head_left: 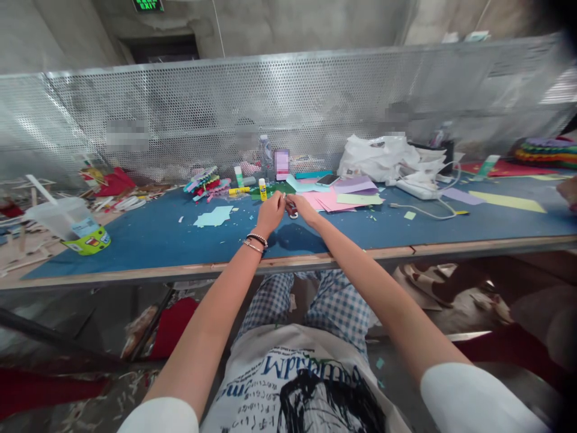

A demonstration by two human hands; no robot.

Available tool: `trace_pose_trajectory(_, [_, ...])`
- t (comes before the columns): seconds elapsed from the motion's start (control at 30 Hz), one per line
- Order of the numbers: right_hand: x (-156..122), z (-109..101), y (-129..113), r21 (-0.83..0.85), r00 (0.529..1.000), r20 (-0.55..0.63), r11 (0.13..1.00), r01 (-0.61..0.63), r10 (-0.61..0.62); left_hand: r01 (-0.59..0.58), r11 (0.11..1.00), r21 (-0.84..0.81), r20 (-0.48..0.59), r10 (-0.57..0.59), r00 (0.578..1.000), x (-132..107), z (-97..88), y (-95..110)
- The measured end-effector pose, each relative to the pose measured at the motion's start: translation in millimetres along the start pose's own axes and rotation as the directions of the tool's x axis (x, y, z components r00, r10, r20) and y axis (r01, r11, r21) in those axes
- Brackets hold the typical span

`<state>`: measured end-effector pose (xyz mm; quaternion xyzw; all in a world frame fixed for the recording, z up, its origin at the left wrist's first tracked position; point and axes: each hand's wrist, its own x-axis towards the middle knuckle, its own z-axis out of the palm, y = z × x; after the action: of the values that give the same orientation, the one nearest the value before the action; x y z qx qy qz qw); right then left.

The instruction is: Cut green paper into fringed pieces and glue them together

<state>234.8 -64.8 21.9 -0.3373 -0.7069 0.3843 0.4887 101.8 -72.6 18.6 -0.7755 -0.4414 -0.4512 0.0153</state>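
Observation:
Over the blue tabletop (234, 246), my left hand (271, 213) and my right hand (302, 208) meet, fingertips pinched together. A small white looped piece (294, 215) shows beneath the fingers of the right hand; its kind is too small to tell. Whatever lies between the fingertips is mostly hidden. Just behind the left hand stands a yellow glue stick (262, 191). Beyond the right hand lie pink paper sheets (336, 201). To the left is a light blue paper piece (214, 216) among tiny scraps.
A lidded plastic cup with a straw (67, 216) stands at the left. Along the back are a water bottle (265, 153), a propped phone (282, 165) and a white plastic bag (374, 157). A white cable (424, 208) trails at right. Another person's hand (567, 192) shows at the right edge.

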Motion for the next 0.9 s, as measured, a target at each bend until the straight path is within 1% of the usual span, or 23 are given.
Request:
trace_pose_trajectory(0.1, [0.8,-0.1,-1.3,0.069,0.997,0.008,0.995,-0.074,0.073,0.007,1.0,0.024,-0.021,-0.007,1.0,-0.3,-0.6,0.8])
trace_pose_trajectory(0.2, [0.4,1.2,-3.7,0.138,0.989,0.064,0.98,-0.145,0.137,0.005,0.999,0.04,-0.005,-0.005,1.0,-0.5,-0.3,0.2])
trace_pose_trajectory(0.27, [-0.7,2.3,-5.1,0.135,0.986,0.083,0.978,-0.157,0.146,-0.004,0.999,0.051,0.011,0.003,1.0,-0.6,0.1,-0.5])
trace_pose_trajectory(0.4, [-2.4,2.7,-5.8,0.099,0.989,0.08,0.986,-0.135,0.128,-0.029,0.999,0.026,0.011,0.029,1.0,-0.2,1.1,-2.0])
trace_pose_trajectory(0.5, [-1.5,1.5,-3.3,0.095,0.988,0.078,0.986,-0.139,0.132,-0.022,0.997,-0.077,0.005,0.022,1.0,1.5,2.8,-3.2])
trace_pose_trajectory(0.57, [-0.6,0.1,-1.0,0.104,0.987,0.074,0.984,-0.147,0.14,0.028,0.976,-0.217,0.03,-0.022,0.999,3.6,4.6,-4.1])
trace_pose_trajectory(0.67, [-0.9,-2.1,1.2,0.097,0.99,0.073,0.987,-0.125,0.118,0.159,0.882,-0.443,0.141,-0.106,0.984,7.2,7.1,-5.8])
trace_pose_trajectory(0.73, [-2.4,-2.9,1.1,0.098,0.992,0.09,0.991,-0.093,0.084,0.209,0.819,-0.535,0.201,-0.116,0.973,8.7,8.0,-7.0])
trace_pose_trajectory(0.8, [-3.9,-3.0,0.5,0.118,0.991,0.117,0.99,-0.076,0.062,0.209,0.799,-0.564,0.213,-0.104,0.972,8.9,7.8,-8.1])
trace_pose_trajectory(0.83, [-4.4,-2.8,0.2,0.13,0.99,0.129,0.988,-0.077,0.06,0.196,0.81,-0.552,0.203,-0.097,0.974,8.4,7.4,-8.6])
trace_pose_trajectory(0.9, [-5.0,-2.1,-0.2,0.141,0.988,0.133,0.985,-0.097,0.078,0.156,0.86,-0.486,0.172,-0.081,0.982,7.0,6.2,-9.4])
